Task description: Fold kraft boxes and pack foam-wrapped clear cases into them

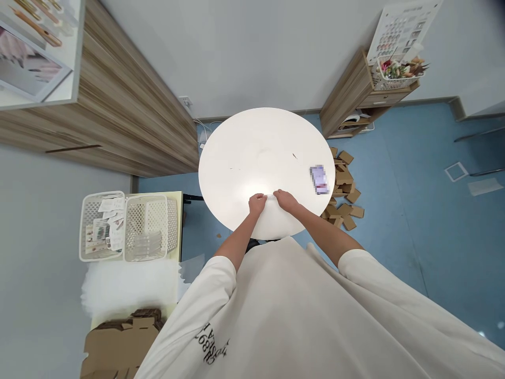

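Observation:
Both hands meet near the front part of a round white table. My left hand is closed, its fingers pinching the left end of a small, whitish, clear-looking strip. At the strip's other end, my right hand also pinches with bent fingers. Glare on the tabletop washes out the strip, so I cannot tell its exact kind or whether it touches the table.
A pixelated purple item lies at the table's right. Brown cardboard boxes are piled on the floor beyond. White baskets and flat cardboard rest on a left-hand table. Wooden cabinets stand along the left wall.

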`<state>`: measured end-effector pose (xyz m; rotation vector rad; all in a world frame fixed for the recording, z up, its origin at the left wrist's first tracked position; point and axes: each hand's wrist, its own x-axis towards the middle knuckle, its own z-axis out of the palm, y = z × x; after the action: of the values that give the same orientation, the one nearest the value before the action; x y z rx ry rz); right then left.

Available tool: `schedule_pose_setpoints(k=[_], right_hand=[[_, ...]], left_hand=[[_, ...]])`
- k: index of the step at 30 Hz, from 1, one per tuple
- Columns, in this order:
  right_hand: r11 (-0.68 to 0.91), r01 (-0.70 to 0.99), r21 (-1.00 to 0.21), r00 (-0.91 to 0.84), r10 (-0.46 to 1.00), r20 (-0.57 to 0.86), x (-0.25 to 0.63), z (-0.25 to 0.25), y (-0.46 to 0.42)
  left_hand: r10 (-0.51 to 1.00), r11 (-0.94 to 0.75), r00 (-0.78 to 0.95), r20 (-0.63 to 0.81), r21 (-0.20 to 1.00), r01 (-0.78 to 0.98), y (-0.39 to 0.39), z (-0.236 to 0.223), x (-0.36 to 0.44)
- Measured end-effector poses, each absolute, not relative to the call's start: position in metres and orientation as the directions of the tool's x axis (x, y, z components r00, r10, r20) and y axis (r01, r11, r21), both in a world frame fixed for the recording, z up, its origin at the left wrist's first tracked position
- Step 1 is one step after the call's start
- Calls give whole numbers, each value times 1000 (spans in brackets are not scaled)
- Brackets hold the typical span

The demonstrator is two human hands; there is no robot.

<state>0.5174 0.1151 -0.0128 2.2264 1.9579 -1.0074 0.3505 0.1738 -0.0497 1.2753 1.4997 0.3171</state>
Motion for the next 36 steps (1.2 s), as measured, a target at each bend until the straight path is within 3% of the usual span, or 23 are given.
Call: schedule_pose_setpoints(k=[5,13,18,27,36], right_hand=[[-244,904,-352,63,889,-454,514,-18,116],[-468,665,-582,213,866,-453,519,-38,120],[-607,481,-632,315,793,-522,504,-56,91],[-549,419,-723,306,835,-457,483,-66,45],[-529,505,-682,229,844,-485,487,-55,79]], left_hand=[[829,367,176,-531,754,544,172,-54,350],[804,321,250,-540,748,582,151,-66,332],[795,324,257,-549,743,585,141,-69,324],[772,352,284,-569,754,554,124,-66,318],[752,302,329,-571,742,599,145,-55,332]])
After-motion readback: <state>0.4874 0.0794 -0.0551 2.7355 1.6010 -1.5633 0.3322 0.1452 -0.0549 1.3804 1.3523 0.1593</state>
